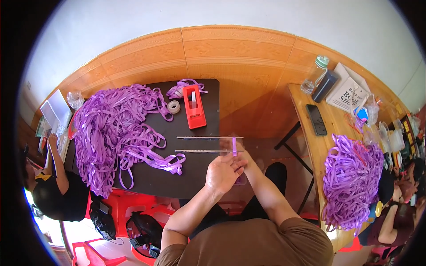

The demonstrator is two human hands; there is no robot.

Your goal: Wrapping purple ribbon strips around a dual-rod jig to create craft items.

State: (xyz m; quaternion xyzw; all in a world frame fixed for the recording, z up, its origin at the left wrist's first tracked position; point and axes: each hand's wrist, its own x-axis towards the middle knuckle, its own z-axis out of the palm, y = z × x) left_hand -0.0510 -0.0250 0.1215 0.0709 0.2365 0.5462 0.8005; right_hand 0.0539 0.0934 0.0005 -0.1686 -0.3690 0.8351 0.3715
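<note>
Two thin metal rods [199,151] lie side by side and stick out past the right edge of the dark table. Near their free ends a short purple ribbon [234,146] spans across both. My left hand [223,173] is just below the rods, palm showing, its fingers apart and slightly bent toward my right wrist, holding nothing visible. At the rod ends, close to the ribbon, is my right hand [229,144]; motion smears it and the rods and ribbon partly cover it, so its grip does not show.
On the dark table [195,177] are a big heap of purple ribbon [111,128], a red tape dispenser [194,113] and a tape roll [174,107]. The right-hand wooden table holds more ribbon [353,181], a phone [316,119] and bottles [316,73]. Other people sit at both sides.
</note>
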